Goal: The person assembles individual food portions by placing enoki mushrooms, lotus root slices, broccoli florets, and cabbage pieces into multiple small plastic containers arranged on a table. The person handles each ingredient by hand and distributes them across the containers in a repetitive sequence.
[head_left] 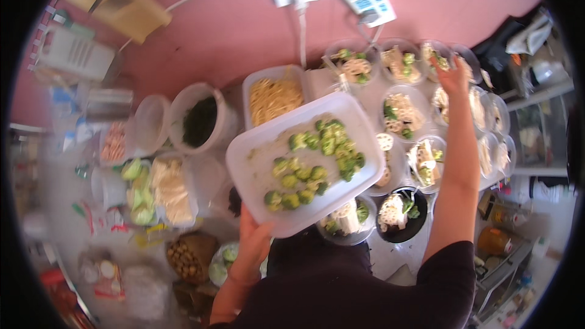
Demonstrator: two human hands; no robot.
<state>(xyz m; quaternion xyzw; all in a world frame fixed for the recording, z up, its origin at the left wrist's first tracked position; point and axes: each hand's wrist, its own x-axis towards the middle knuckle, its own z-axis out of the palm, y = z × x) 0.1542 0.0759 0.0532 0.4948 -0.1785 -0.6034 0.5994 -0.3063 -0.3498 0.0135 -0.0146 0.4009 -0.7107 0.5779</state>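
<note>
My left hand [253,240] grips the near left corner of a white plastic tub [277,228], which is held tilted in front of me. Broccoli florets [332,140] lie in loose clumps inside it. My right arm stretches to the back right, and my right hand [452,78] hovers at a clear round bowl [431,49] with its fingers apart. Some green shows by the fingertips, apparently broccoli in that bowl. Around this arm stand several similar bowls, such as one with lotus root slices [402,109] and another with tofu skin strips and broccoli [425,161].
Behind the tub sits a container of noodles [274,99]. To its left are a white bucket of dark greens [200,123], a box of pale sheets [172,189] and leafy vegetables [140,192]. A black bowl [402,216] stands near my body. Power cords hang along the pink wall [231,18].
</note>
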